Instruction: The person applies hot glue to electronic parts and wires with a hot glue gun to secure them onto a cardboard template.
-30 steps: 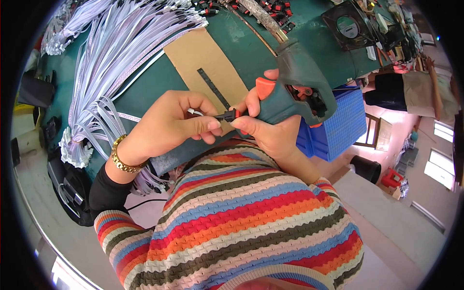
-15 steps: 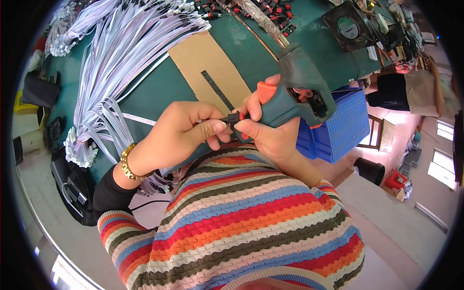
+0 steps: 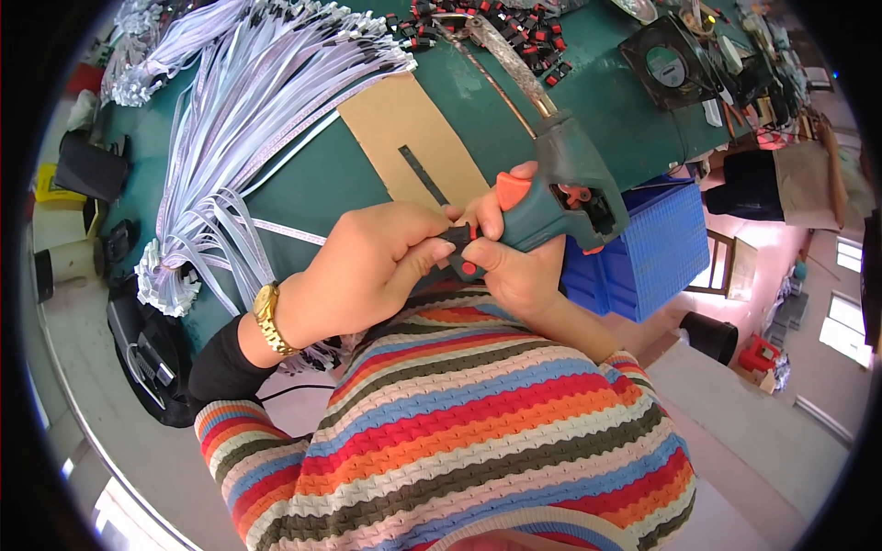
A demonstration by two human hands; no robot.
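Observation:
In front of my striped sweater, my left hand (image 3: 372, 262) is closed, thumb and fingers pinching a small black-and-red plastic piece (image 3: 462, 237). My right hand (image 3: 522, 266) has its thumb and fingertips against the same piece. It also grips a teal gun-shaped tool (image 3: 542, 207) with an orange trigger (image 3: 512, 190). A long worn metal tube (image 3: 514, 64) and a thin rod reach away from the tool's front over the table. The fingers hide much of the small piece. Beyond the hands lies brown cardboard (image 3: 413, 129) with a dark strip (image 3: 423, 174) on it.
Bundles of white flat cables (image 3: 220, 119) cover the left of the green table (image 3: 299, 197). Small black-and-red pieces (image 3: 533, 32) are heaped at the far side. A square black fan (image 3: 666, 62) stands far right, a blue crate (image 3: 657, 248) nearer. A person (image 3: 781, 184) is beyond at right.
The view has shifted slightly, so the table's things appear lower and further right. My left fingers have moved in closer around the small piece; my right hand still holds the tool.

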